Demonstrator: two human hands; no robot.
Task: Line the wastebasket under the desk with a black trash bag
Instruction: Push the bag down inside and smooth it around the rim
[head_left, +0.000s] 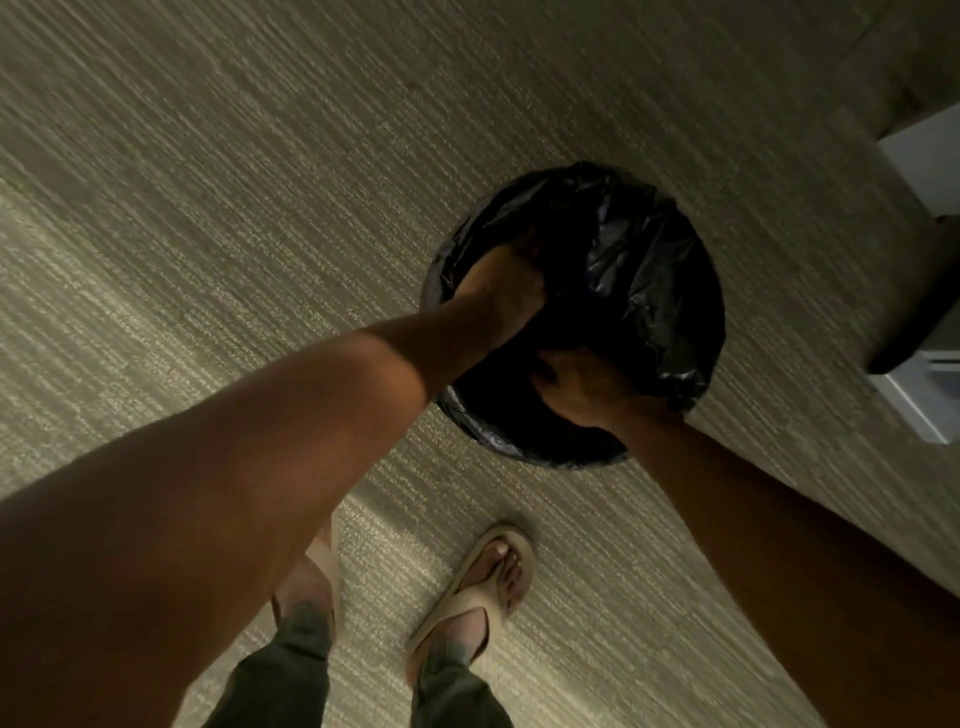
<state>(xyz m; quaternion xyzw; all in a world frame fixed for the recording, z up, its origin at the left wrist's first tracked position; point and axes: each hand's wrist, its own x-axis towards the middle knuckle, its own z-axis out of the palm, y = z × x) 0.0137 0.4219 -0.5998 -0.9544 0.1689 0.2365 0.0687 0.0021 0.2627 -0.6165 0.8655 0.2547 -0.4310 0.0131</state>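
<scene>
A round wastebasket (447, 291) stands on the carpet, seen from straight above. A black trash bag (639, 249) covers its rim and hangs into it, crinkled and shiny at the far right side. My left hand (506, 288) reaches down inside the bag at the left part of the opening, fingers curled in the dark plastic. My right hand (582, 387) is inside at the near right, fingers closed against the bag. The bottom of the basket is hidden in darkness.
Beige striped carpet (260, 234) lies all around. White furniture pieces (930, 156) with a dark part between them stand at the right edge. My feet in tan sandals (483, 587) stand just below the basket.
</scene>
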